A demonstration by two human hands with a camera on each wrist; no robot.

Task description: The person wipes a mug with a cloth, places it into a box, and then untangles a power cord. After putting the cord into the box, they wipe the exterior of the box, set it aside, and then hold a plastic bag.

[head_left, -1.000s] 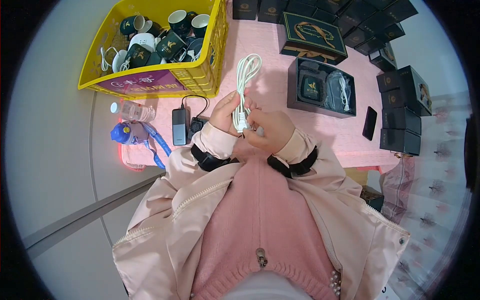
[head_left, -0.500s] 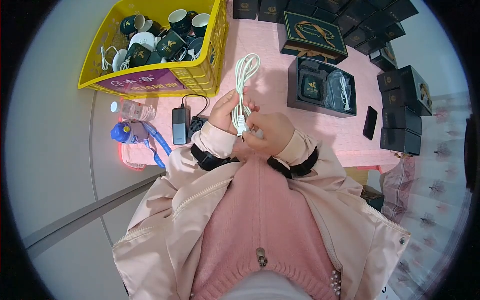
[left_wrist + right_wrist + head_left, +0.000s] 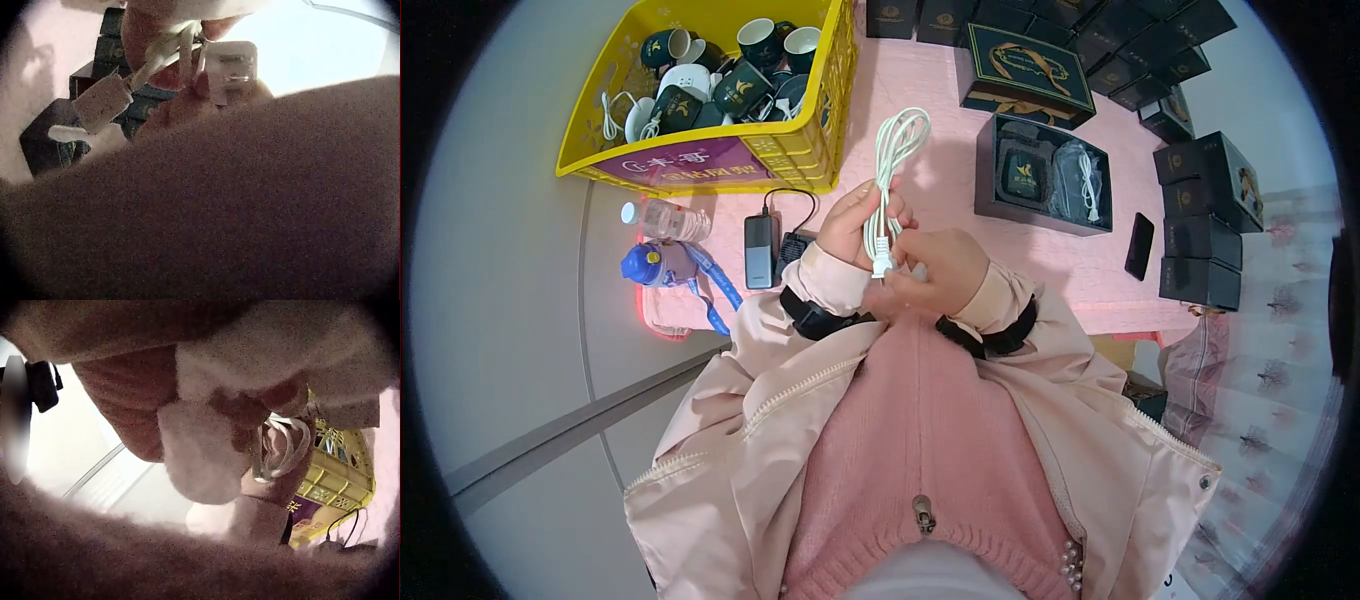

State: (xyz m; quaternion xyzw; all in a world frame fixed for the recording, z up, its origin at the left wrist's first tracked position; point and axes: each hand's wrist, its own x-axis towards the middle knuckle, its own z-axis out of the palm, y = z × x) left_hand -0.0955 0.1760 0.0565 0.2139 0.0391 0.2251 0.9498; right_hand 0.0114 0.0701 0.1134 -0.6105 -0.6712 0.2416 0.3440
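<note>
A looped white power cord (image 3: 897,145) stands up from my left hand (image 3: 847,228), which grips its bundled strands in the head view. Its white plug (image 3: 882,262) points down toward my body. My right hand (image 3: 945,265) is curled at the cord's lower end, fingertips pinching beside the plug. A blocky white connector (image 3: 103,103) hangs from a strand in the left wrist view, near a pale plug body (image 3: 234,65) with metal on its face. White cord loops (image 3: 284,450) show past the fingers in the right wrist view.
A yellow crate (image 3: 800,150) holds green mugs and white corded pieces. An open dark box (image 3: 1043,222) contains a coaster-like piece and a bagged cord. Beyond are a closed gift box (image 3: 1025,75) and stacked dark boxes. A power bank (image 3: 760,255), bottle (image 3: 670,222) and phone (image 3: 1140,245) lie nearby.
The cord's loop dips left, then leans back to the right. Its plug has shifted slightly left and down, and the right hand's fingertips have moved lower beside it. The left hand keeps its grip.
</note>
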